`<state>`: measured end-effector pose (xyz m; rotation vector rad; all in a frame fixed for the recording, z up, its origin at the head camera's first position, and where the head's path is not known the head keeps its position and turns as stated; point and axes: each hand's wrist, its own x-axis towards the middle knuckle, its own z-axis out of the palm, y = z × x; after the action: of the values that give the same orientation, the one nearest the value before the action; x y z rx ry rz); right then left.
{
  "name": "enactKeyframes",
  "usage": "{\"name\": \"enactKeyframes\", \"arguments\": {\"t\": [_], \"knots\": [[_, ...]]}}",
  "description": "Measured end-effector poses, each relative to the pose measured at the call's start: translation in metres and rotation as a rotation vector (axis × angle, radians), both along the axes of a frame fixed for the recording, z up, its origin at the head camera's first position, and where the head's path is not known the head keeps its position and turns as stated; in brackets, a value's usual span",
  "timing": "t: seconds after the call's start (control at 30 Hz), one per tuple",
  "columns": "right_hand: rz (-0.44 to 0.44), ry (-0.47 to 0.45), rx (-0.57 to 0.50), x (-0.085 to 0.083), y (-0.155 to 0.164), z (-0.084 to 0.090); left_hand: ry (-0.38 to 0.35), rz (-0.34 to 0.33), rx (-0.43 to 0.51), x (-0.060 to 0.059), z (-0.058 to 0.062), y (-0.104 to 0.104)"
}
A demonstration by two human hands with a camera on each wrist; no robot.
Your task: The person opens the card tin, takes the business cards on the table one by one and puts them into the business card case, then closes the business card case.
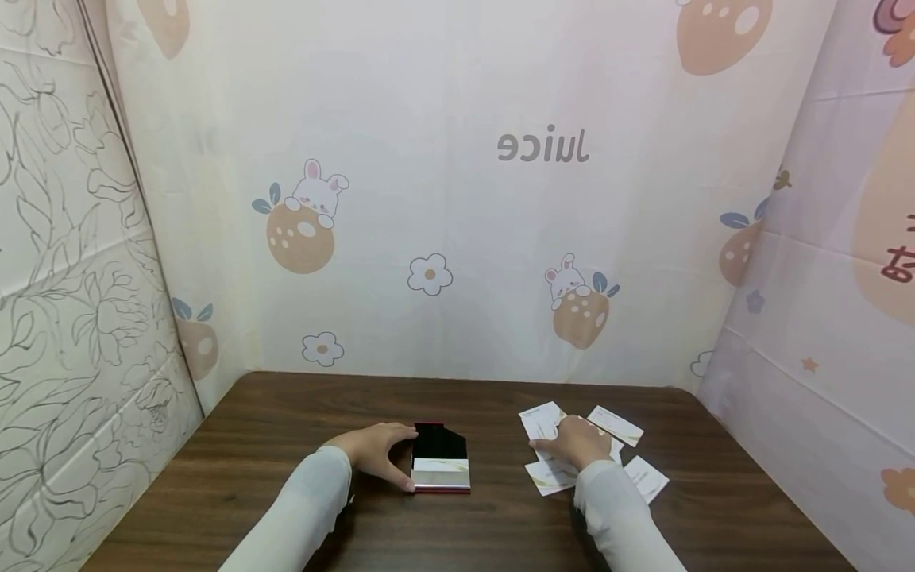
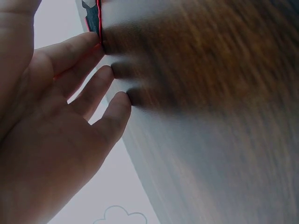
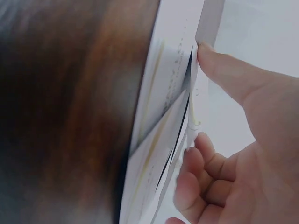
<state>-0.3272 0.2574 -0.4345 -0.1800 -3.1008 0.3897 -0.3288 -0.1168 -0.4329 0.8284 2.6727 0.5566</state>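
Note:
An open card case [image 1: 441,465], black inside with a red rim and a pale strip at its front, lies on the dark wooden table [image 1: 286,413]. My left hand [image 1: 399,459] brackets the case's left side, thumb at the front corner and fingers at the back. In the left wrist view its fingers [image 2: 100,77] are straight, tips on the table [image 2: 210,93], the index against the case's edge [image 2: 95,18]. Several white cards [image 1: 616,425] lie scattered to the right. My right hand [image 1: 572,441] rests among them. Up close, its thumb [image 3: 219,65] and curled fingers pinch one card's edge [image 3: 193,109].
Printed fabric walls [image 1: 457,238] with rabbits, flowers and fruit close off the table at the back, left and right. The table's right edge [image 1: 743,461] lies near the cards. Bare wood stretches in front of and behind the case.

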Motion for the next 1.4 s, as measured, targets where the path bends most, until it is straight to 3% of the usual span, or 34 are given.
{"name": "enactKeyframes", "arguments": {"t": [0.23,0.43,0.63,0.97,1.2,1.4], "knots": [[0.006,0.06,-0.026,0.0,0.0,0.0,-0.003,0.0,0.011,0.001,0.002,-0.001],[0.088,0.151,-0.159,0.003,0.001,0.001,-0.003,-0.002,0.014,0.001,0.001,0.0],[0.141,0.254,-0.184,0.002,0.002,0.001,-0.006,0.004,0.015,0.0,-0.002,-0.001],[0.172,0.283,-0.271,0.005,0.006,0.007,-0.01,0.001,0.02,0.001,-0.001,-0.001],[0.206,0.263,-0.413,0.008,0.004,0.016,-0.012,0.005,0.015,-0.001,-0.001,0.0],[0.267,0.29,-0.408,0.009,0.0,0.023,-0.016,0.003,0.016,-0.002,-0.001,0.0]]}}
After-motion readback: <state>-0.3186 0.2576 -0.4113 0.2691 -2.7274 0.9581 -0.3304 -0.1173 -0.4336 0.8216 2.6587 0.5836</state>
